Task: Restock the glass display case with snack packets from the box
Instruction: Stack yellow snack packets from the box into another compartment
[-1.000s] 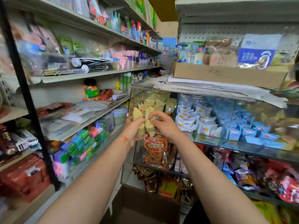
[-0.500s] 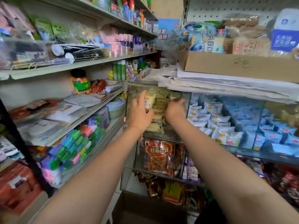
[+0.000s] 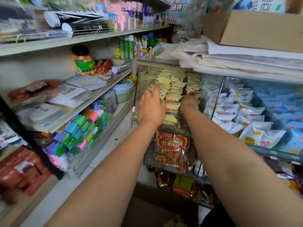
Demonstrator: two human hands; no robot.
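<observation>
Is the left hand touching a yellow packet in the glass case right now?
Touching. The head view shows the left hand inside the glass case with thumb and fingers closed on a yellow packet, no gap between them.

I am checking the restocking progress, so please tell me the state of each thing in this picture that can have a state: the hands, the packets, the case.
left hand: holding a yellow packet at the stack
right hand: reaching in among the yellow packets; grip unclear
glass display case: left compartment partly filled
white packets: piled in the next compartment
orange jar: upright, lid on
</observation>
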